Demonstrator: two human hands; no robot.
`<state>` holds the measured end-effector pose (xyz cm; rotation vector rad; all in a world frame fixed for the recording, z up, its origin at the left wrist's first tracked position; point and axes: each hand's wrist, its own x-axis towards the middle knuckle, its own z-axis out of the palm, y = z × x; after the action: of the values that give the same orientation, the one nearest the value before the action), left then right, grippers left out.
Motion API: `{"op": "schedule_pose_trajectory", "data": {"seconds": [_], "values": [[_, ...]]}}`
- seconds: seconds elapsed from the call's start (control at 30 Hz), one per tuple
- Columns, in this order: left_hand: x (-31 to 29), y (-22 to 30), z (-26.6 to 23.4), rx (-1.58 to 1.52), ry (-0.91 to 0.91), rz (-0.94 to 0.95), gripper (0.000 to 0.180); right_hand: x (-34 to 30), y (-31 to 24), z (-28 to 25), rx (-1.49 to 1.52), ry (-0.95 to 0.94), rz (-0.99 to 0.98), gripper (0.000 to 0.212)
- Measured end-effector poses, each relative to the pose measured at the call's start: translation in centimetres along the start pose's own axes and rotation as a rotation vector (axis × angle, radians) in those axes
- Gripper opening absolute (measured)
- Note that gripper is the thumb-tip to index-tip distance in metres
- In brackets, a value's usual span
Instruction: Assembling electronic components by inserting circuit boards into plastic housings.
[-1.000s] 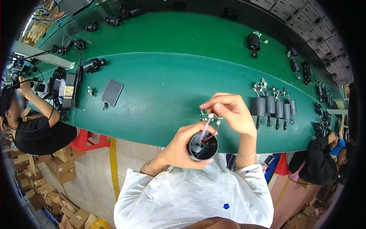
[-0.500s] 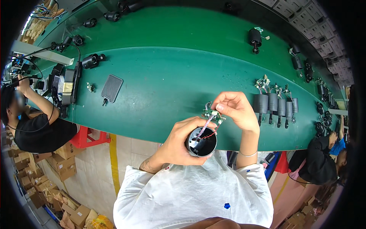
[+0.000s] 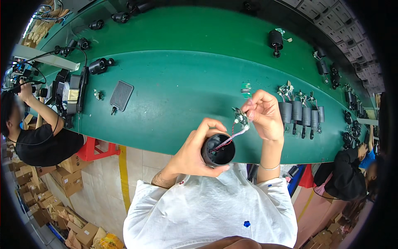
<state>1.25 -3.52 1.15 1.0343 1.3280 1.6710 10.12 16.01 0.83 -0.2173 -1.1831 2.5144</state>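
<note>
My left hand point(image 3: 188, 151) is wrapped around a black cylindrical housing point(image 3: 219, 159), its open mouth facing up. Purple and red wires point(image 3: 232, 137) run out of that mouth to a small circuit board point(image 3: 240, 118). The fingertips of my right hand point(image 3: 266, 118) pinch the board's edge, holding it raised just right of the housing. Just beyond those fingertips a second, green board piece point(image 3: 246, 89) shows, blurred; whether it is joined to the first I cannot tell.
Several black cylinders with boards point(image 3: 297, 111) stand in a row at the right of the green table point(image 3: 178, 99). A grey mesh panel point(image 3: 122, 96) and a loose small board point(image 3: 98, 94) lie left. More black units point(image 3: 275, 39) sit farther back. People point(image 3: 39, 124) work at both sides.
My right hand has lifted the board up and to the right, away from the housing's rim, and the wires now stretch rightward. The green board piece has come into view beyond my fingers.
</note>
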Motion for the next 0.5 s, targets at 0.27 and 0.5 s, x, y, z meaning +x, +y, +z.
{"op": "schedule_pose_trajectory", "data": {"seconds": [0.27,0.5], "values": [[0.4,-0.8,-0.1,-0.921,-0.217,-0.155,0.08,0.5,0.9,0.4,0.361,-0.254,-0.073,0.028],[0.2,-1.5,-0.7,-1.117,-0.369,-0.13,0.073,0.5,0.4,0.1,0.306,-0.492,-0.085,0.028]]}}
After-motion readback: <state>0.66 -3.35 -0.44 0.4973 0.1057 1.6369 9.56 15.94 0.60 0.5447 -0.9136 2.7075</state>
